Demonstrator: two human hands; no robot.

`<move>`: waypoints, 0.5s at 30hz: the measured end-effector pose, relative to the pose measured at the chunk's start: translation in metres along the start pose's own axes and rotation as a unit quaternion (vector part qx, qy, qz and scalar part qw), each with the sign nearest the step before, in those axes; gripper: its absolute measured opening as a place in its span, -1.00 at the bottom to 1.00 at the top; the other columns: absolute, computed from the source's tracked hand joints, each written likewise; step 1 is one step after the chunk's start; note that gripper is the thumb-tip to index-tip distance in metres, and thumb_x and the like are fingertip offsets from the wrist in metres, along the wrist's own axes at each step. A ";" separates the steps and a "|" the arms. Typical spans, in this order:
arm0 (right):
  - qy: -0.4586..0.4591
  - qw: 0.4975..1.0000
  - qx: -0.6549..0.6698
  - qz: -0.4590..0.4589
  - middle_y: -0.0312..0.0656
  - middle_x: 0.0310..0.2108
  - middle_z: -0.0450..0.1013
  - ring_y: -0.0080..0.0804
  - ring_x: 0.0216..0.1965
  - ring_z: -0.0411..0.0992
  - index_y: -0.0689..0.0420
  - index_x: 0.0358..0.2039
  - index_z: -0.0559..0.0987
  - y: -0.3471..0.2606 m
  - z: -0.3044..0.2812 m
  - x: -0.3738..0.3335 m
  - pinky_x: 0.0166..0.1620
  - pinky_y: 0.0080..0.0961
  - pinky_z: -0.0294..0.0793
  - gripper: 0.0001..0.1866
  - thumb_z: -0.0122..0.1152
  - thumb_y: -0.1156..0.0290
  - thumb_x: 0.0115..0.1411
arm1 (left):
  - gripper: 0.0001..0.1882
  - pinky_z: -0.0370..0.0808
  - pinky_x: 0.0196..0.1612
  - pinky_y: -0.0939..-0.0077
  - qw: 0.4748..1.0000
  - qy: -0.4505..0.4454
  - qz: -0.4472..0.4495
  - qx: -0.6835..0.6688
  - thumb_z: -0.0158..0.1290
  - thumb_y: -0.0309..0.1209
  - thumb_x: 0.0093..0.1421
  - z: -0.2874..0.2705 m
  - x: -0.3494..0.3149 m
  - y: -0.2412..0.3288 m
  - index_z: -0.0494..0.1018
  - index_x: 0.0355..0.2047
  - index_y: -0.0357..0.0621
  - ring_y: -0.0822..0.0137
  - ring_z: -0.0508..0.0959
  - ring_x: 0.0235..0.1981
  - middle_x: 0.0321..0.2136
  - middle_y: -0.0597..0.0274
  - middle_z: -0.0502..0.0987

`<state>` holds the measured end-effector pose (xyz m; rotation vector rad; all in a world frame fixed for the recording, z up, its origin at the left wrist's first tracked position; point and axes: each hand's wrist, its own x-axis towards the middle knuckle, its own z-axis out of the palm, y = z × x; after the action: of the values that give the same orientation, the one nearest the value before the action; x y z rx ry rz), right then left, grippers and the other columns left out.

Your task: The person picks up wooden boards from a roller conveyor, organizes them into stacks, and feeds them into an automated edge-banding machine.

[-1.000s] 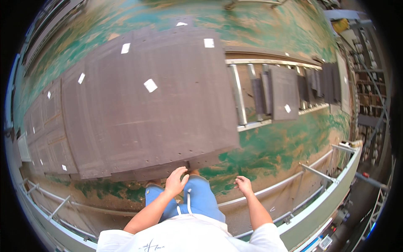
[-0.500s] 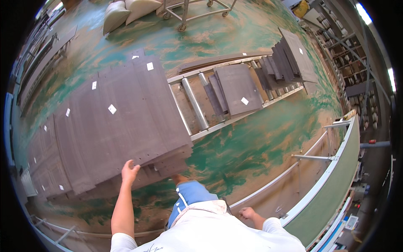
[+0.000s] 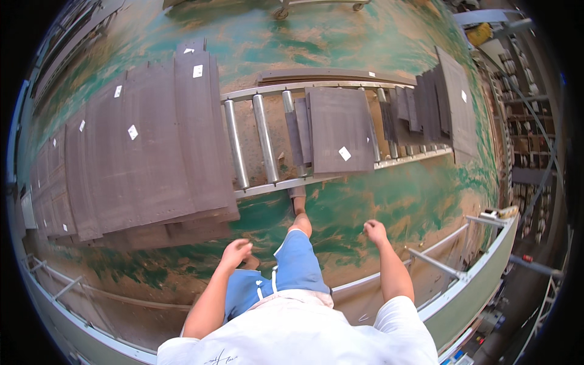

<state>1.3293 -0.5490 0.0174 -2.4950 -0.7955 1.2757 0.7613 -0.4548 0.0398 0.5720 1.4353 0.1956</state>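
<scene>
My left hand [image 3: 235, 253] hangs in the air in front of my shorts, with its fingers loosely bent, a little apart and nothing in them. Closest to it is the near edge of a broad stack of brown boards [image 3: 152, 146] bearing small white labels. Out to the right, my right hand [image 3: 375, 232] is raised over the green floor with curled fingers, and no object shows in it. Past the hands, a smaller pile of brown boards [image 3: 340, 128] lies on a roller conveyor [image 3: 261, 137]. Neither hand touches a board.
Several brown panels [image 3: 456, 103] lean upright at the conveyor's right end. Long brown strips [image 3: 340, 75] lie along its far side. A metal-framed bench with a green top [image 3: 465, 322] curves round at the right. A wheeled cart [image 3: 316, 3] stands at the far edge.
I have moved right along the conveyor. My left hand has come away from the broad stack's near edge. My right hand has risen forward from beside my body, and one foot now shows beside the conveyor.
</scene>
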 end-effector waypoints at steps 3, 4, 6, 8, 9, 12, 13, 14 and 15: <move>0.060 0.997 -0.031 -0.039 -0.06 -0.20 0.62 -0.27 -0.20 0.57 0.25 -0.02 0.61 -0.019 -0.034 0.122 -0.09 -0.38 0.54 -0.54 0.29 0.13 0.24 | -0.60 0.55 -0.15 0.45 0.998 -0.056 0.029 0.016 0.20 -0.25 0.29 0.106 0.095 0.077 0.51 0.02 -0.26 0.40 0.62 -0.25 -0.23 0.18 0.64; 0.079 0.994 -0.043 -0.061 -0.02 -0.11 0.61 -0.21 -0.11 0.57 0.26 0.06 0.58 -0.028 -0.044 0.163 -0.01 -0.35 0.53 -0.47 0.29 0.09 0.25 | -0.63 0.54 -0.12 0.47 0.996 -0.076 0.035 0.020 0.14 -0.27 0.34 0.143 0.129 0.105 0.49 0.06 -0.23 0.37 0.62 -0.20 -0.18 0.18 0.63; 0.112 0.992 -0.010 -0.049 0.11 0.11 0.47 -0.09 0.13 0.44 0.28 0.20 0.45 -0.043 -0.059 0.238 0.19 -0.28 0.38 -0.30 0.29 0.00 0.24 | -0.59 0.54 -0.03 0.39 0.992 -0.068 0.069 0.076 0.15 -0.25 0.33 0.211 0.211 0.146 0.47 0.08 -0.24 0.31 0.62 -0.12 -0.12 0.13 0.63; 0.117 0.991 0.006 -0.063 0.20 0.27 0.31 0.01 0.30 0.29 0.30 0.31 0.32 -0.074 -0.045 0.305 0.33 -0.24 0.24 -0.14 0.28 -0.10 0.23 | -0.50 0.45 0.16 0.27 0.975 0.073 0.171 0.122 0.16 -0.24 0.30 0.254 0.277 0.182 0.41 0.17 -0.24 0.18 0.53 0.12 0.09 0.00 0.54; 0.112 0.990 0.005 -0.090 0.22 0.33 0.23 0.06 0.36 0.21 0.32 0.35 0.26 -0.097 -0.031 0.334 0.37 -0.22 0.17 -0.06 0.27 -0.16 0.23 | -0.36 0.43 0.20 0.24 0.960 0.140 0.203 0.135 0.20 -0.16 0.22 0.256 0.311 0.195 0.36 0.19 -0.32 0.05 0.52 0.14 0.12 -0.15 0.49; 0.048 0.996 0.073 -0.012 0.25 0.35 0.20 0.08 0.38 0.17 0.36 0.36 0.22 -0.078 -0.037 0.389 0.38 -0.19 0.14 0.05 0.09 -0.37 0.23 | -0.24 0.35 0.25 0.17 0.945 0.231 0.144 0.181 0.23 -0.07 0.17 0.328 0.357 0.240 0.29 0.24 -0.29 -0.04 0.40 0.19 0.15 -0.18 0.37; 0.047 0.997 0.055 -0.003 0.25 0.35 0.20 0.08 0.38 0.17 0.36 0.36 0.21 -0.072 -0.042 0.396 0.38 -0.19 0.14 0.06 0.08 -0.38 0.23 | -0.19 0.33 0.26 0.15 0.942 0.241 0.105 0.210 0.25 -0.03 0.16 0.352 0.360 0.250 0.27 0.26 -0.27 -0.03 0.37 0.20 0.16 -0.18 0.32; 0.042 0.999 0.033 0.001 0.26 0.34 0.20 0.09 0.38 0.17 0.36 0.37 0.20 -0.074 -0.045 0.394 0.38 -0.19 0.14 0.07 0.07 -0.38 0.23 | -0.15 0.27 0.30 0.17 0.934 0.272 0.090 0.212 0.26 0.04 0.12 0.365 0.365 0.246 0.27 0.25 -0.25 -0.02 0.29 0.24 0.17 -0.16 0.26; 0.040 0.999 0.012 0.005 0.27 0.34 0.20 0.09 0.38 0.16 0.37 0.37 0.20 -0.078 -0.051 0.388 0.38 -0.19 0.14 0.07 0.06 -0.39 0.23 | -0.17 0.27 0.30 0.18 0.939 0.271 0.086 0.193 0.25 0.04 0.12 0.370 0.366 0.240 0.28 0.24 -0.25 -0.01 0.29 0.24 0.18 -0.15 0.26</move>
<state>1.5260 -0.2642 -0.1823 -2.5166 -0.7468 1.1719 1.2224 -0.1757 -0.1548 1.0233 1.9797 0.2215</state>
